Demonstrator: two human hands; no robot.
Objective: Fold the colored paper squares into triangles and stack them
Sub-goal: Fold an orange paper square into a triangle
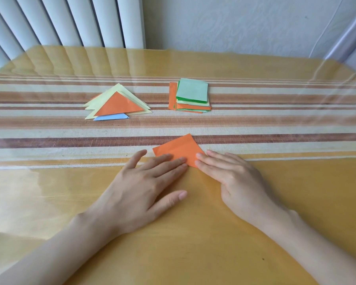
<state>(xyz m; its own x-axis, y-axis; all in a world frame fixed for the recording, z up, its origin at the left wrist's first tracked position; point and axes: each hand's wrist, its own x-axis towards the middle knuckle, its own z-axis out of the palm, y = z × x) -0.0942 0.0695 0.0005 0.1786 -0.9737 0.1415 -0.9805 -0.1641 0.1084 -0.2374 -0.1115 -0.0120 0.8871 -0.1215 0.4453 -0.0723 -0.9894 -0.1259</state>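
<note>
On the yellow table (193, 233), a striped cloth (49, 128) runs from side to side under a shiny clear cover, and all the paper sits on it. The left hand (144, 188) and the right hand (232, 177) come in from the near side of the cloth and lie flat, with straight fingers spread a little. Neither hand grips anything. The fingertips of both just press down on the orange square (179, 149). In the middle of the cloth, toward its left end, lies the pile of triangles (117, 105). These are the finished ones: a few pale yellow ones, a blue one peeking out at the near side, and an orange one on top. I cannot count them all, because they cover each other. In the middle of the cloth, toward its right end, sits the pile of squares (191, 93), with a light green sheet on top and orange and green edges showing below. These are not folded yet, and the pile looks thick, so I think a lot of work is left. On the near edge of the cloth, turned like a diamond, lies the orange square. It looks flat and not yet folded, with its near corner under the fingertips. I think this sheet is the one to do now: fold it corner to corner, press it, and put it on the triangles.
</note>
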